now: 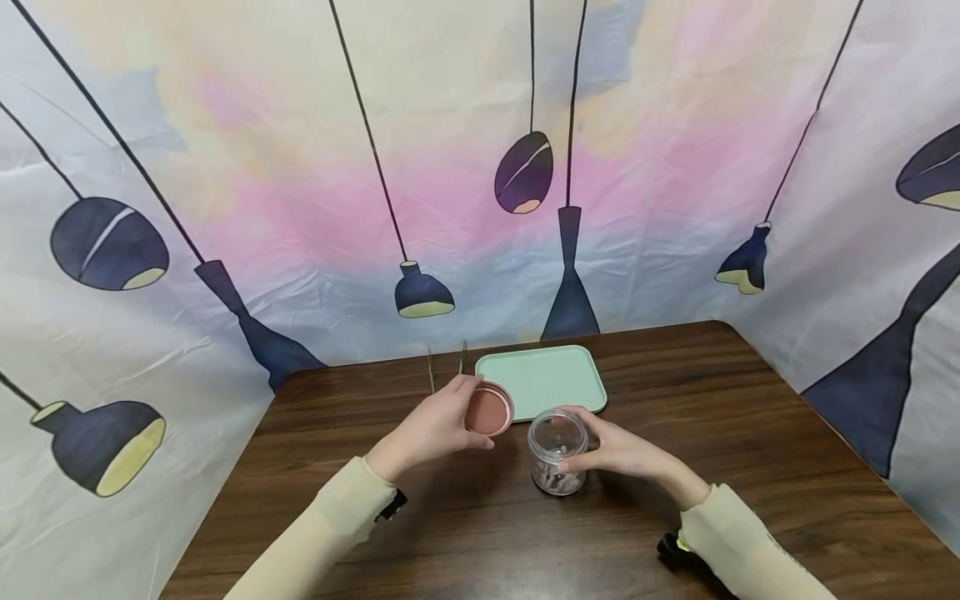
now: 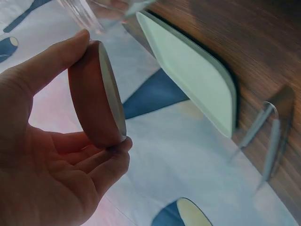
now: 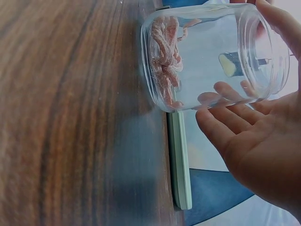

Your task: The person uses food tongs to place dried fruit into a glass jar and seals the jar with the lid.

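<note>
My left hand (image 1: 435,425) holds a round reddish-brown screw lid (image 1: 490,411) between thumb and fingers, its hollow side showing in the head view. In the left wrist view the lid (image 2: 91,96) is on edge, held clear of the table. To its right, my right hand (image 1: 630,452) grips a clear jar (image 1: 547,467) around its upper side. The jar stands upright at the table, its mouth uncovered. Wrinkled pinkish strips (image 3: 165,61) lie at the bottom of the jar, seen from the side in the right wrist view. What they are I cannot tell.
A mint-green tray (image 1: 540,379) lies behind the hands on the dark wooden table (image 1: 675,375). Left of the tray are metal tongs (image 2: 273,132), their two arms toward the back edge. A cloth backdrop (image 1: 300,167) printed with hanging lamps stands around the table.
</note>
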Available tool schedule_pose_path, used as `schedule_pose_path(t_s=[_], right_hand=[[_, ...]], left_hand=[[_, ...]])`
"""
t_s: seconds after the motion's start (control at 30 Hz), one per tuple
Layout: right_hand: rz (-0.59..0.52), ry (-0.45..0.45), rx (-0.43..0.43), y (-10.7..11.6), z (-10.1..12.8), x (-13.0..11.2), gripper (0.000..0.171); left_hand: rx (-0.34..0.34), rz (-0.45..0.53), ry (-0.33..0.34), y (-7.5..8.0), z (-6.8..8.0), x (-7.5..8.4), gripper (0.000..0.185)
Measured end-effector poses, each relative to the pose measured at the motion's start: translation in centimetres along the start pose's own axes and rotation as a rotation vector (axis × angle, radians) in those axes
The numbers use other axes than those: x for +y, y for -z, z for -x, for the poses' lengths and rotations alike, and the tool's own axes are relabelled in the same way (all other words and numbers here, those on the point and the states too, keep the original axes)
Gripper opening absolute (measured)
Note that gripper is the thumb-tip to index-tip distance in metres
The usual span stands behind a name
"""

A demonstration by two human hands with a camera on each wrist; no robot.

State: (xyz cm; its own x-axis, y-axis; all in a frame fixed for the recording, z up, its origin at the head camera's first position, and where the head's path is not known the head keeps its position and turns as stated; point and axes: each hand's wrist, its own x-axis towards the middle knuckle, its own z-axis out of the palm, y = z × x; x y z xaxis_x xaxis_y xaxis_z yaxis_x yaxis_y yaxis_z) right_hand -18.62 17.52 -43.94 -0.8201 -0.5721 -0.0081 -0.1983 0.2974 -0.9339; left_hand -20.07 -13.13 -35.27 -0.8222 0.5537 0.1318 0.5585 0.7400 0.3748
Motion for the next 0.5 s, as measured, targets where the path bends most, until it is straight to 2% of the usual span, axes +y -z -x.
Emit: schedule_pose_path(t_s=[0.2,0.5], right_hand=[[0.006,0.007,0.011,-0.1,0.0,0.1,0.082],[-0.002,0.000,0.009,-0.1,0.0,0.1,0.084]], left_hand=[[-0.011,-0.065,-0.072,-0.2,-0.2,1.3,0.093],[-0.016,-0.139,-0.120,-0.3,-0.4,2.9,0.093]])
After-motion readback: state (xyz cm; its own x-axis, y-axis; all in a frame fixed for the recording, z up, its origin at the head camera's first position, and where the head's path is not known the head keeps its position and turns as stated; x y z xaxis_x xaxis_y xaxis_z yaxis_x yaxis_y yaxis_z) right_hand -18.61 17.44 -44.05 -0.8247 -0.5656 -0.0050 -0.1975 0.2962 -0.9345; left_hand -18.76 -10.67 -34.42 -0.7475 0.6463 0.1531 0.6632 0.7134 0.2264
